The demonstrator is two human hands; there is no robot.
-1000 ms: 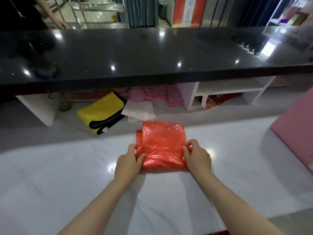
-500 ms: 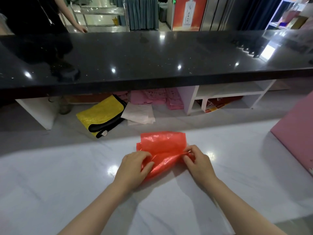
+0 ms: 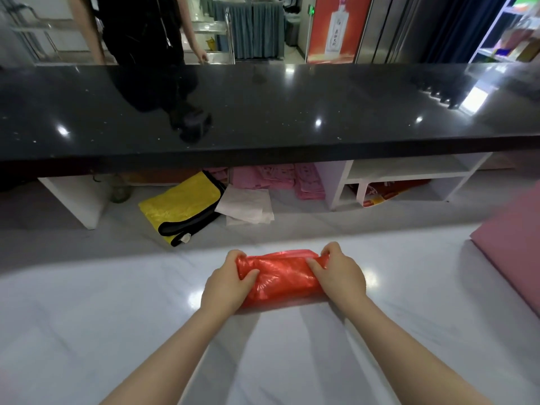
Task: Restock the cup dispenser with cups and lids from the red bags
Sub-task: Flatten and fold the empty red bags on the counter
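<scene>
Two hands, left hand and right hand, fingers clenched around folded red bag's ends.

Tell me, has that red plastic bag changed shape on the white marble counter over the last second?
Yes. The red plastic bag was a flat square; now both hands have folded it toward the yellow cloth into a narrow band on the white marble counter.

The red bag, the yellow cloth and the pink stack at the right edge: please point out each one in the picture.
red bag (image 3: 280, 280), head view, middle of the folded plastic between the hands.
yellow cloth (image 3: 179, 207), head view, its yellow face.
pink stack (image 3: 514, 247), head view, its top surface.
</scene>
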